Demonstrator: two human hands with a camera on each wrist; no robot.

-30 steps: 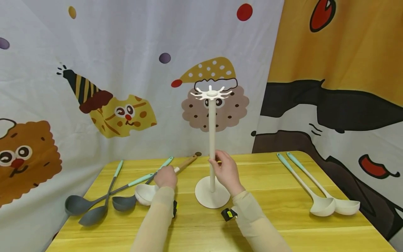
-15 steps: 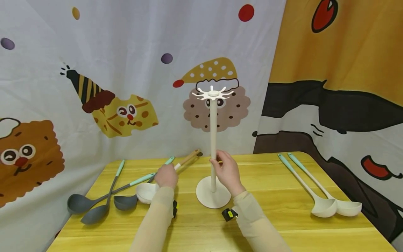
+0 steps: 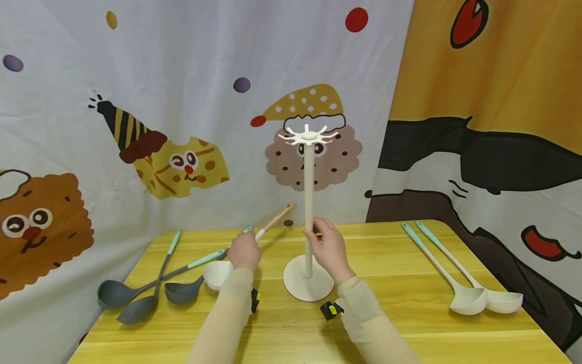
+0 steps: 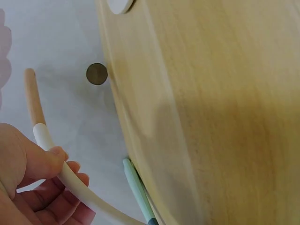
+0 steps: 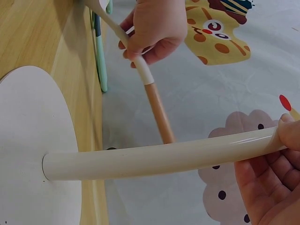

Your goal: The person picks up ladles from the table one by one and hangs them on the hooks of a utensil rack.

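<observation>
My left hand (image 3: 244,251) pinches the white shaft of a ladle (image 4: 75,183) that has a wooden handle end (image 3: 278,217). Its white bowl (image 3: 216,274) hangs to the left of the hand, partly hidden by the wrist. In the left wrist view the thumb and fingers close around the shaft, above the table. My right hand (image 3: 328,247) grips the pole of a white utensil stand (image 3: 308,187) low down. The stand is upright, with a round base (image 3: 297,285) and a ring of hooks (image 3: 308,135) on top, no utensil on them.
Several grey ladles with mint handles lie at the left, among them one grey ladle (image 3: 182,292) beside the held one. Two white ladles (image 3: 468,299) with mint handles lie at the right of the wooden table (image 3: 409,333). A printed curtain (image 3: 191,111) hangs behind.
My left hand has lifted the white ladle slightly and moved it a little right; the wooden handle end points higher. My right hand stays on the pole.
</observation>
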